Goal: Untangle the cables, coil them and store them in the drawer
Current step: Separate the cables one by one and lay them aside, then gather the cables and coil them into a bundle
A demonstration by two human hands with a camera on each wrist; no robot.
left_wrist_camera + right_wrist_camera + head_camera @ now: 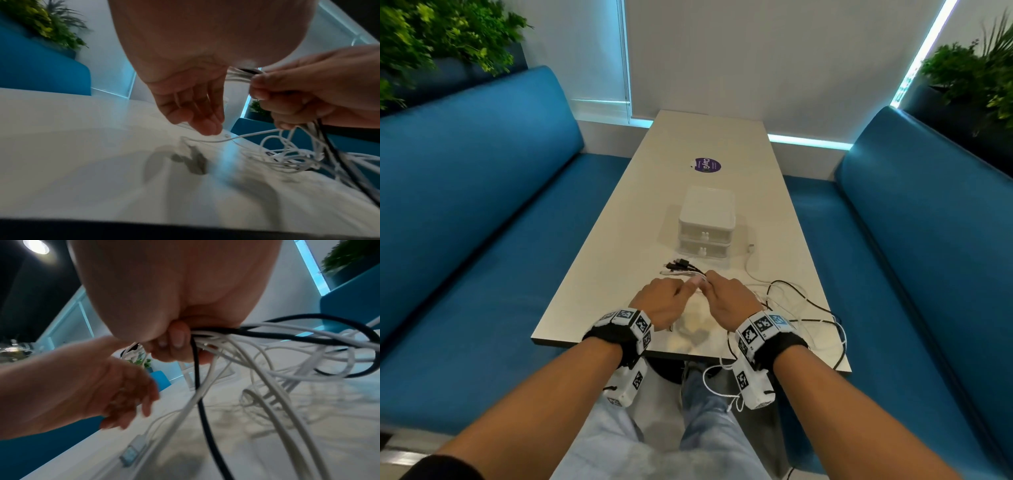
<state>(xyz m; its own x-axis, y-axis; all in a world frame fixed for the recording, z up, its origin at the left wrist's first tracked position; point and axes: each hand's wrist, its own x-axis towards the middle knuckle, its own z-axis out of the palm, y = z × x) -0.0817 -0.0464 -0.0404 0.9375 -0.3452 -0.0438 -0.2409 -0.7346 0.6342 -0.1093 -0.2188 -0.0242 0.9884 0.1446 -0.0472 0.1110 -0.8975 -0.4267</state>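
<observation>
We bunch the cables (236, 337) in our right hand (726, 298), plug ends aligned for sorting | left hand (195, 113) loose, empty | slack trails over surface (619, 240) | drawer unit (706, 228) closed beyond.

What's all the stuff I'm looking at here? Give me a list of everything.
cables: several, white and black, tangled at the table's near right corner, some hanging over the edge; plug ends fan out in front of the drawers
drawer unit: one, white, two drawers, both closed, mid-table
sticker: one, purple, round, beyond the drawer unit
table: one, off-white, long
benches: two, blue, either side of the table
plants: two clumps, green, behind the benches
wrist bands: two, black with patterned white blocks
left hand: fingers loose, beside the bundle
right hand: grip closed on the bundled cables
</observation>
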